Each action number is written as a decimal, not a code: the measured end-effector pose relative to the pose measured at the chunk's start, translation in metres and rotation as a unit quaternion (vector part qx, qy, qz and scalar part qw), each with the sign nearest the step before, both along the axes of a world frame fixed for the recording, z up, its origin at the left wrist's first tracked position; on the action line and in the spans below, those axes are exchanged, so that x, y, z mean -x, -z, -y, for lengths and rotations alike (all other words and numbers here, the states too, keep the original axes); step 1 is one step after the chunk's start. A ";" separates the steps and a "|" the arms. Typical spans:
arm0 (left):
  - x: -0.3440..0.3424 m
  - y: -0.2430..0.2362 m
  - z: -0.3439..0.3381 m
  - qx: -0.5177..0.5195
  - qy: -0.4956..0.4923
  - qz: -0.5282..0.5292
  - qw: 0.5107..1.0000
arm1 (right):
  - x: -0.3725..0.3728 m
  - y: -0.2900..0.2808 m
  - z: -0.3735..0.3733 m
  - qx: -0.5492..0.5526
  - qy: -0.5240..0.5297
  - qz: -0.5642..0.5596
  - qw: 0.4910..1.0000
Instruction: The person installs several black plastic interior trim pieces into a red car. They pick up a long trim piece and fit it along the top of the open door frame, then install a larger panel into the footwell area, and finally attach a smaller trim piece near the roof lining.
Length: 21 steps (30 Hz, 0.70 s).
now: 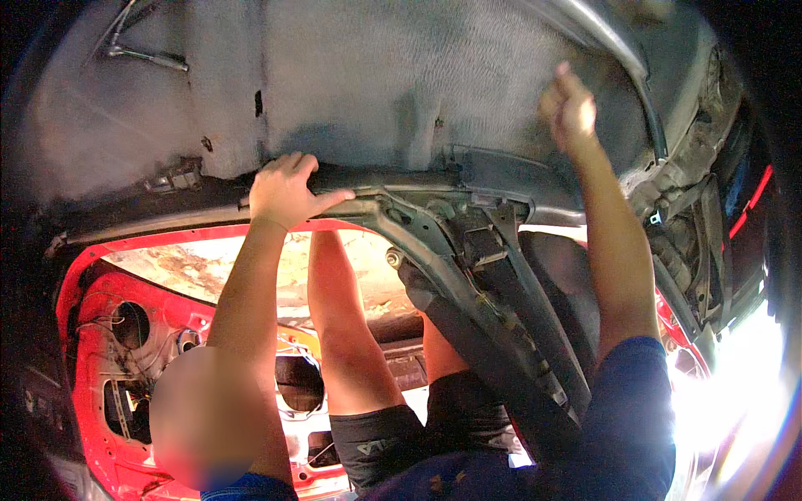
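Observation:
My left hand [288, 188] grips the dark edge of the door frame [159, 221], fingertips over its upper side and thumb spread along it to the right. My right hand [570, 108] is raised at upper right, in front of a large grey panel [351, 75]. Its fingers are mostly curled, with one digit pointing up; slight motion blur hides whether anything small is in them. A ratchet wrench [150, 57] shows against the grey panel at upper left, away from both hands.
A red car door [83, 351] with its inner panel off stands at left. Dark metal bars [484, 309] slope between my arms. A silvery tube [606, 37] curves at upper right, above hanging straps [710, 242]. My bare legs [342, 334] extend through the opening.

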State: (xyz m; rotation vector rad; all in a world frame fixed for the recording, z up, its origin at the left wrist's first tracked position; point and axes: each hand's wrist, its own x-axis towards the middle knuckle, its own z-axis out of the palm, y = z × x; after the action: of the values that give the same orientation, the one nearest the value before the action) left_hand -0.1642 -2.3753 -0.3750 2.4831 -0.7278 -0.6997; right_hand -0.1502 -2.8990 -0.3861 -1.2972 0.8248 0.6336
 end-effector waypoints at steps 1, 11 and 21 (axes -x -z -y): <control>-0.002 0.000 0.000 0.001 0.002 0.001 1.000 | -0.021 0.004 0.017 -0.085 0.138 0.047 0.986; 0.006 0.005 -0.001 -0.029 -0.030 -0.015 0.999 | 0.086 0.041 -0.106 0.123 0.163 -0.160 0.966; 0.002 0.000 0.003 -0.028 -0.005 0.012 1.000 | 0.107 0.059 -0.103 0.206 0.036 -0.053 0.976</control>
State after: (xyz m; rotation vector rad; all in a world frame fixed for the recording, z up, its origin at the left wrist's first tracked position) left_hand -0.1667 -2.3784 -0.3749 2.5477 -0.7131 -0.6961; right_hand -0.2576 -2.7955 -0.4447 -1.6084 1.1279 0.4909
